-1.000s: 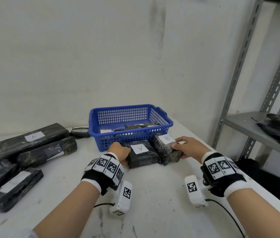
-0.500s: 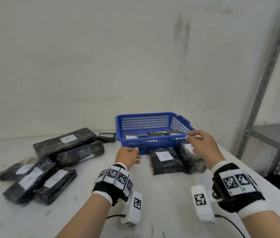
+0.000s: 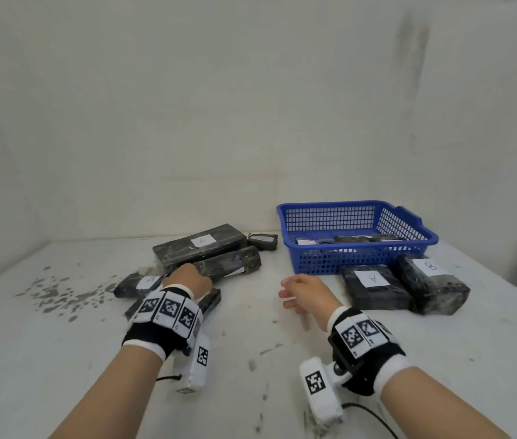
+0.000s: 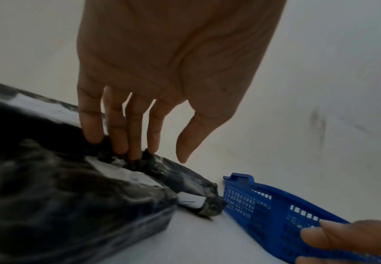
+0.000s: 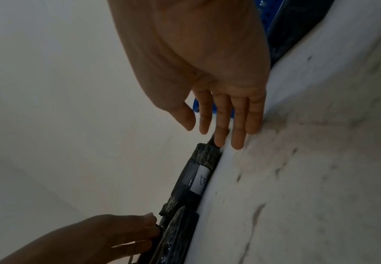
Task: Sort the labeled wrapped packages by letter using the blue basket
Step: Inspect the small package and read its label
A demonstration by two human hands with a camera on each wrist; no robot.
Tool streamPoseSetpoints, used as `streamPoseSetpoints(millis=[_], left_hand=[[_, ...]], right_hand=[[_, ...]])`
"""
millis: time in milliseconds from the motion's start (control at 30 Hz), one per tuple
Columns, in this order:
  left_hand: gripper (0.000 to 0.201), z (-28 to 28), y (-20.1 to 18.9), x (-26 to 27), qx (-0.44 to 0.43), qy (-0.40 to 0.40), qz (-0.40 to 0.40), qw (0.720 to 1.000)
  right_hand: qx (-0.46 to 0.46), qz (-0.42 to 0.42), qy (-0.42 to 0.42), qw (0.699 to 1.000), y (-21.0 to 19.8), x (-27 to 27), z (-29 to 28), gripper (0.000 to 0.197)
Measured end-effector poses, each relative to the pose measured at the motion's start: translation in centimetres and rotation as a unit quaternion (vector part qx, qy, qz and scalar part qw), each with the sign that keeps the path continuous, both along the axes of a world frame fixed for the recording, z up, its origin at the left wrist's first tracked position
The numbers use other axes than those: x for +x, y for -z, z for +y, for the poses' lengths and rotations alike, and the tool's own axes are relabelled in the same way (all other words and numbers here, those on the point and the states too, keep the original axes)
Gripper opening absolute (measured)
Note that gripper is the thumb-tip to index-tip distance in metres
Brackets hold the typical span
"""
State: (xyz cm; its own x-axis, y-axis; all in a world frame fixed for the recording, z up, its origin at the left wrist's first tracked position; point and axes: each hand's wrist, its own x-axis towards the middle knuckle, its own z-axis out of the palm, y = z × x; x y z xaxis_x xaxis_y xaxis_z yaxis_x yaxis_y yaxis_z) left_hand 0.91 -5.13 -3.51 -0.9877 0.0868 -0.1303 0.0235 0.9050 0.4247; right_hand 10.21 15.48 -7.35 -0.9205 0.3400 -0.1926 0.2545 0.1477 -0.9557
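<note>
The blue basket (image 3: 355, 258) stands at the back right with a few black wrapped packages inside. In front of it lie a package labelled A (image 3: 374, 289) and one labelled B (image 3: 431, 286). A pile of black packages lies to the left, with a long A package (image 3: 200, 245) at the back. My left hand (image 3: 187, 277) is over this pile; its straight fingers (image 4: 117, 142) touch a black package (image 4: 72, 187), thumb apart. My right hand (image 3: 304, 293) hovers open above the table, holding nothing. Its fingers (image 5: 239, 132) point toward a long B package (image 5: 198, 178).
A small dark item (image 3: 263, 240) lies between the pile and the basket. Dark stains (image 3: 60, 296) mark the white table (image 3: 250, 359) at the left. A white wall runs close behind everything. The table's right edge shows past the B package.
Both hands left the two packages in front of the basket and moved left. My left hand now touches the pile; the view has swung left.
</note>
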Motion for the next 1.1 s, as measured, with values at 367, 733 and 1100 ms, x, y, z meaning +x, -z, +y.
streamPoseSetpoints(millis=[367,733,1100], left_hand=[[0.107,-1.5,1.2,0.3,-0.166,-0.015,-0.087,0.982],[0.059,-0.7,-1.9,1.3,0.053,0.107,-0.04,0.992],[0.072,1.6,-8.8,3.8,0.325,0.209,0.088,0.918]], right_hand=[[0.041,-0.037,-0.023,0.998,-0.3,-1.1,-1.1,0.025],[-0.01,0.048,-0.096,0.994,-2.8,-0.8,-0.2,0.028],[-0.14,0.269,-0.154,0.94,-10.0,-0.8,2.8,0.046]])
